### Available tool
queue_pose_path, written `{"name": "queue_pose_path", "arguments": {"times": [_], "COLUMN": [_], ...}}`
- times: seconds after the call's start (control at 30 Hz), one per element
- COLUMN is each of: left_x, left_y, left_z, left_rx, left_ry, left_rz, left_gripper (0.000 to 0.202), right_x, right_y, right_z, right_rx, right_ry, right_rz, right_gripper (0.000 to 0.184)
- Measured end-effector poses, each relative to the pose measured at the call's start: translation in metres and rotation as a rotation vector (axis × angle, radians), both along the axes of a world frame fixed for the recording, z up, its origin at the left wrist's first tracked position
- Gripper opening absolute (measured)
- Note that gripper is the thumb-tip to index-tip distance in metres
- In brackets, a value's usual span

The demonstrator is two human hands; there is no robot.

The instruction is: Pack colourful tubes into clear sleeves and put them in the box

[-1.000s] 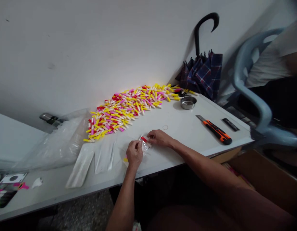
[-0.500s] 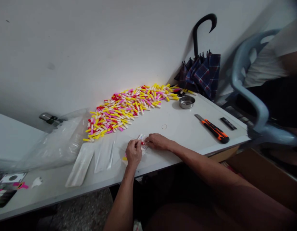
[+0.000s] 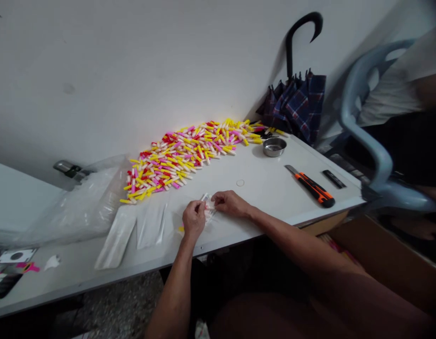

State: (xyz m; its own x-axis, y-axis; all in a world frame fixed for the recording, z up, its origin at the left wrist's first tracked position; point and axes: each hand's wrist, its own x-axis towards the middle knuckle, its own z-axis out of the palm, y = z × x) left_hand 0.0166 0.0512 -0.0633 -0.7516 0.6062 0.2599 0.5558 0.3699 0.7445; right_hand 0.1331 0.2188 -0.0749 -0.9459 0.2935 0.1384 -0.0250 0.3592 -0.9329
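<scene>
Narrow grip: left hand [image 3: 194, 219] and right hand [image 3: 231, 203] pinch small clear plastic packet [image 3: 208, 206], red contents now mostly hidden, over the bench [image 3: 260, 183] near edge, nearer than pile of coloured plastic tubes [image 3: 179, 162].

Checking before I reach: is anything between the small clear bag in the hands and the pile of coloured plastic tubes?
Nothing visible: only white tabletop lies between the small clear bag, held by the left hand and right hand, and the pile of coloured plastic tubes.

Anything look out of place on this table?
A lone yellow piece lies by the left hand, apart from the big pile of colored plastic pieces. It looks stray.
</scene>
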Motion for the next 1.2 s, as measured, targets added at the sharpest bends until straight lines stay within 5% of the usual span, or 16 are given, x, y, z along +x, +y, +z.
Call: {"name": "queue_pose_path", "arguments": {"times": [0.37,0.7,0.93,1.2], "left_x": [-0.002,-0.014,-0.016,-0.023], "left_y": [-0.003,0.000,-0.005,-0.009], "left_z": [-0.006,0.013,0.008,0.009], "left_rx": [-0.042,-0.258,-0.028,-0.054], "left_ry": [0.095,0.118,0.095,0.039], "left_rz": [0.002,-0.143,-0.167,-0.217], "left_gripper": [0.022,0.024,0.022,0.022], "right_x": [0.005,0.002,0.002,0.000], "right_y": [-0.010,-0.010,-0.010,-0.021], "right_z": [0.002,0.004,0.003,0.001], "right_rx": [0.147,0.142,0.113,0.237], "right_ry": [0.059,0.023,0.031,-0.006], "right_rz": [0.039,0.014,0.000,-0.143], "right_gripper": [0.040,0.040,0.042,0.043]}}
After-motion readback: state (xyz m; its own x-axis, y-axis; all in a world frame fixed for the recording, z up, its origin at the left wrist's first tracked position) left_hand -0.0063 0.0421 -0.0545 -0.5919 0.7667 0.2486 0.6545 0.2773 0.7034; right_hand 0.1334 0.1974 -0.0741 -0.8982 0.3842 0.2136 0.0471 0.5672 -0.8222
